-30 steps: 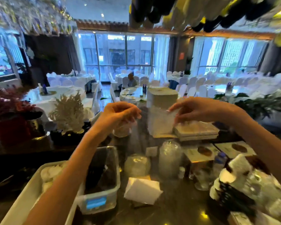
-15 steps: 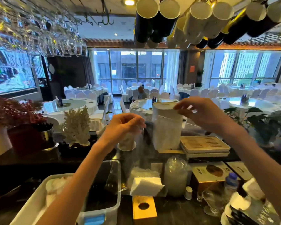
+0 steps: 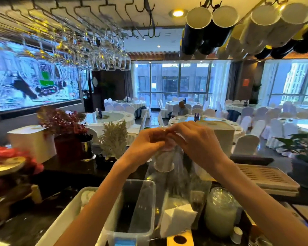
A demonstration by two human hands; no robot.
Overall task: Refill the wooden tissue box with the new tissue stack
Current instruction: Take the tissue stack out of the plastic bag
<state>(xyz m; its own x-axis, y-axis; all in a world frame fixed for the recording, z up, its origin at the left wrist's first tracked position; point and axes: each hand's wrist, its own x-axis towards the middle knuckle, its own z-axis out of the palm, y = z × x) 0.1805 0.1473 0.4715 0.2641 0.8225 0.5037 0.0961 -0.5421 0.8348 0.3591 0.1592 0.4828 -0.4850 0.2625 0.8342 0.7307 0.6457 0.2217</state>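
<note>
Status: early stage; unwrapping in progress, refill not yet started

Hands. The left hand (image 3: 146,144) and the right hand (image 3: 194,141) meet fingertip to fingertip at frame centre. Both appear to pinch a clear plastic wrapper (image 3: 178,167), which hangs as a thin, see-through sheet below them toward 6 o'clock. Exactly what the fingertips grip is blurred, so the hold is a judgement.

Task items.
- A tall white stack (image 3: 220,137), probably the new tissue stack, stands upright at 3 o'clock of the hands, partly hidden by the right hand. Whether wrapper still covers it cannot be told.
- A yellow wooden panel with a round hole (image 3: 180,239) lies at 6 o'clock, at the bottom edge of the frame. It is probably part of the wooden tissue box; the rest of the box is out of view.
- A loose white tissue wad (image 3: 178,221) sits just above that panel, touching or overlapping it.

Nearby. A clear bin (image 3: 140,219) sits under the left forearm at 7 o'clock; slatted wooden trays (image 3: 267,178) are stacked at 4 o'clock.

Done, as judged: the stack stands out on the counter and the wrapper is in hand.

Remaining: discard the wrapper, insert the stack in the box, thread the first sheet through the hole, close the box
</note>
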